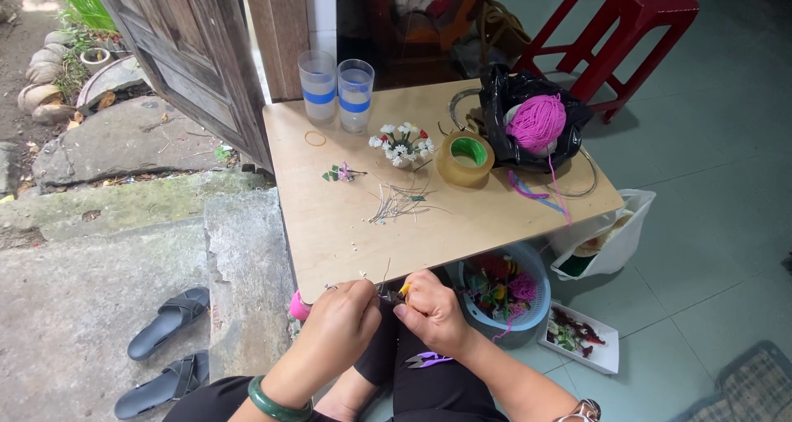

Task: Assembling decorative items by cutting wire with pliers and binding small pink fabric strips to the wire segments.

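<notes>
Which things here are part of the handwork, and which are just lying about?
In use: left hand and right hand pinching a thin wire with a small yellow-handled tool; loose wire pieces; small white bead flowers.

Lying about: two clear tumblers, brown tape roll, pink yarn ball, red plastic stool, grey sandals.

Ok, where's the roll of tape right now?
In the head view, the tape roll lies on the table, right of centre, between the white flower bunch and the black bag holding pink yarn.

A thin wire stem (386, 275) stands nearly upright at the near edge of the surface (346, 240), pinched low down between both hands. A small yellow-handled tool (402, 290) lies against its base, mostly hidden by fingers.
</notes>
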